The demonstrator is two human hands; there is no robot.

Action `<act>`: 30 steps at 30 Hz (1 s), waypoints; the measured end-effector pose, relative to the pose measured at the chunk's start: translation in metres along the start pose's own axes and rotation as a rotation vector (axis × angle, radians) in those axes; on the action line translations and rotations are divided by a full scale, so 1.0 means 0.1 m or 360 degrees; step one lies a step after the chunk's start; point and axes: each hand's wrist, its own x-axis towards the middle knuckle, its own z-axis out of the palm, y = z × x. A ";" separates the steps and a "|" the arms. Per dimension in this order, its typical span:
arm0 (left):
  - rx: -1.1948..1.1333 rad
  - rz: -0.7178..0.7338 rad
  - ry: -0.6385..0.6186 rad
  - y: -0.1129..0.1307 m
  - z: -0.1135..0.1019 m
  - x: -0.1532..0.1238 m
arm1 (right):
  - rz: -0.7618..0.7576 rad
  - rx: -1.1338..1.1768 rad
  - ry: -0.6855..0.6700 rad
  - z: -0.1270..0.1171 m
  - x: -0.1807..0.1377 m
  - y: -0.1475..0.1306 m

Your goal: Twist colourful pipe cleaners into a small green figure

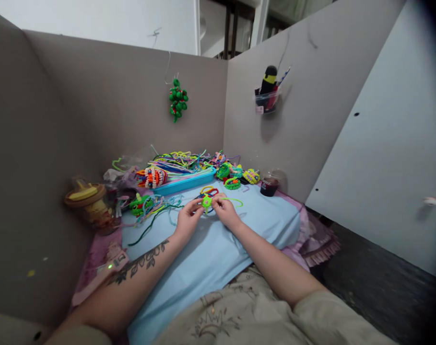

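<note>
My left hand point(189, 214) pinches the left edge of a small lime-green piece worked from cord point(206, 201), with a pinkish spot at its middle. My right hand point(225, 212) is closed at the right edge of that piece. A loose lime-green strand point(236, 200) curves out to the right past the right fingers. Just behind the hands lie red, yellow and dark blue loops point(212, 190), partly covered by the fingers. Light blue cloth point(221, 249) spreads beneath both hands.
A blue tray point(189, 183) with many coloured strands stands behind. Finished colourful pieces point(232, 183) and a dark-filled cup point(269, 186) sit right of it. At left are a green figure point(140, 205) and a lidded cup point(95, 206). Grey panels point(131, 91) enclose the table.
</note>
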 end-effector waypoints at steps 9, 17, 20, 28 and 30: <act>0.0153 -0.0028 0.0049 0.06 -0.03 0.01 | 0.0108 0.0125 -0.0195 -0.01 0.01 0.02; 0.0066 -0.0044 0.0212 0.07 -0.09 0.10 | 0.0795 0.0607 -0.0267 0.01 0.00 0.12; 0.0014 -0.0058 0.0227 0.06 -0.10 0.11 | 0.0825 0.0813 -0.0252 -0.02 -0.01 0.06; 0.0016 -0.0070 0.0366 0.06 -0.13 0.11 | 0.0657 0.0976 -0.0296 -0.12 -0.05 0.00; -0.0017 -0.0091 0.0383 0.03 -0.15 0.13 | 0.0652 0.1032 -0.0185 -0.13 -0.04 0.01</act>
